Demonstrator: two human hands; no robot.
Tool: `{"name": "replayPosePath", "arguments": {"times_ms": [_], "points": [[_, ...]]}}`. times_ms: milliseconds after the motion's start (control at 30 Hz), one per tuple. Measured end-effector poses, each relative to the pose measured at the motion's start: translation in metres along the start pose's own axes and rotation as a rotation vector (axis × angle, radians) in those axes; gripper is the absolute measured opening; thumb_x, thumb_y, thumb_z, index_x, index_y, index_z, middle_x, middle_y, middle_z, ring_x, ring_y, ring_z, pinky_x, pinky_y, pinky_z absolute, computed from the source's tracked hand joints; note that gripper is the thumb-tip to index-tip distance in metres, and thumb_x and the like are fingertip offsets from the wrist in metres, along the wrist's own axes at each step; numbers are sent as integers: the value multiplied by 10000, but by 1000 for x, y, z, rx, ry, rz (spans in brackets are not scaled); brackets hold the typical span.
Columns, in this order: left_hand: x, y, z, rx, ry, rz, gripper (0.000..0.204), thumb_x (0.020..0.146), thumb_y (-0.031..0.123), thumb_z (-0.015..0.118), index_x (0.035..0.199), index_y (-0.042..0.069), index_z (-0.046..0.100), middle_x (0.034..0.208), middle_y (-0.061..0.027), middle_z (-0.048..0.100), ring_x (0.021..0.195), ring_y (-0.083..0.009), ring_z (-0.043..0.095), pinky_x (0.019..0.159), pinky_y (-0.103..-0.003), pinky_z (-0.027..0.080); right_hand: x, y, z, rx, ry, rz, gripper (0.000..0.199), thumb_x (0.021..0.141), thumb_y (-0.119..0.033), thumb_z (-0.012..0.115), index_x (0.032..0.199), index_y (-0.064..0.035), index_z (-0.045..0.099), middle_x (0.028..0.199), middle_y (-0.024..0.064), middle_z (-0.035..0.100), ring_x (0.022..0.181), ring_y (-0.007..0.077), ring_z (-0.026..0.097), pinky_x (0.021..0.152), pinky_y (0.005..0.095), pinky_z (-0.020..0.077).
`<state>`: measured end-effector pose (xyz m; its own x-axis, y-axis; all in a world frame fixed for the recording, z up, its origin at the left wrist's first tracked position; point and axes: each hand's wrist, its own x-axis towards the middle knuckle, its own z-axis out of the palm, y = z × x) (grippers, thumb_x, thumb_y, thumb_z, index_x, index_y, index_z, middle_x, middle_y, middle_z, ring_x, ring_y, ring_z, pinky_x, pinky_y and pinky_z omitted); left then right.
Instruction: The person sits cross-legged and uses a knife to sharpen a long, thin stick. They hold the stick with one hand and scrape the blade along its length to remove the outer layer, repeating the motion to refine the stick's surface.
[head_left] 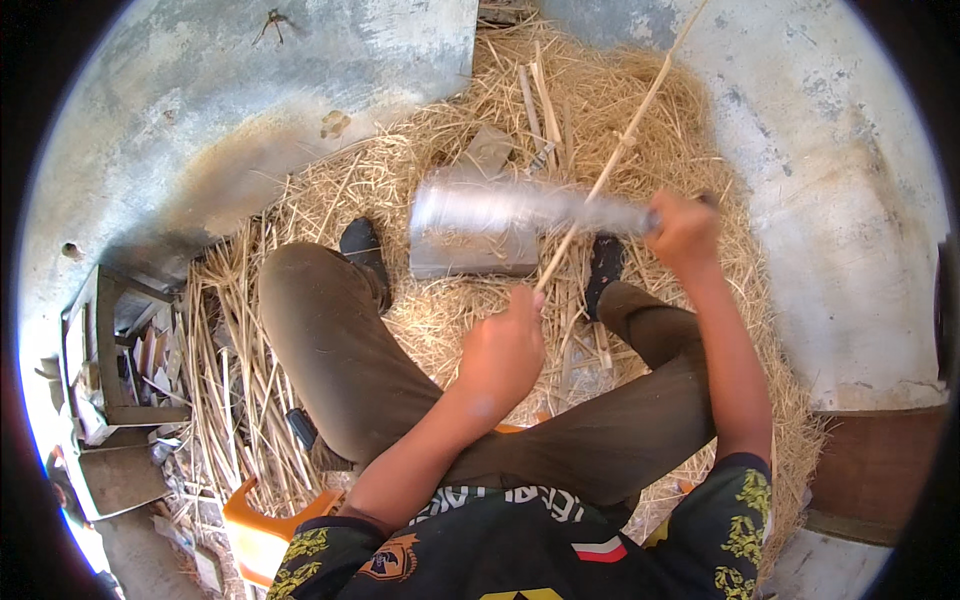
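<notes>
My left hand [503, 345] is closed around the lower end of a long thin bamboo stick [612, 165], which slants up and away to the right. My right hand [686, 232] grips the dark handle of a broad-bladed machete [480, 205]. Motion smears the blade, which points left and crosses the stick in the picture; whether they touch I cannot tell. Just below the blade a grey block-like thing [475, 255] shows on the straw, partly hidden.
Straw-like shavings [660, 120] cover the ground between pale, stained walls [240, 90]. Several cut sticks [235, 370] lie on the left, near a wooden frame [100, 350] with scraps inside. An orange plastic seat [265, 530] shows beneath me. My legs are bent on either side.
</notes>
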<state>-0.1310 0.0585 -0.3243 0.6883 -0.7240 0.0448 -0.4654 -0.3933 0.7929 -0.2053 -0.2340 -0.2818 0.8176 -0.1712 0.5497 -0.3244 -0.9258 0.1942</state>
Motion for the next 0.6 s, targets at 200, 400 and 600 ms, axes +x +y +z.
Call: {"name": "replayPosePath", "arguments": {"times_ms": [200,400,600], "points": [[1,5,13,-111,-55,18,203,1082,218,472,1016,29,502,614,-282,578,581,-518,600,480,-565,454,3,15,2,-167,-35,426,171,758,-252,758,793,-123,652,660,77,661,564,283,661,627,493,543],[-2,3,-1,-95,-41,28,211,1087,214,465,1013,19,493,609,-267,579,591,-519,601,497,-563,455,0,11,5,59,18,-214,190,797,-227,723,935,-102,687,763,164,703,720,361,704,646,456,555],[-5,2,15,-97,-139,17,218,1085,216,475,999,17,493,595,-260,564,560,-514,583,489,-557,436,12,68,1,-318,-79,511,166,897,-297,674,879,-136,712,699,60,699,677,292,711,643,461,560]]}}
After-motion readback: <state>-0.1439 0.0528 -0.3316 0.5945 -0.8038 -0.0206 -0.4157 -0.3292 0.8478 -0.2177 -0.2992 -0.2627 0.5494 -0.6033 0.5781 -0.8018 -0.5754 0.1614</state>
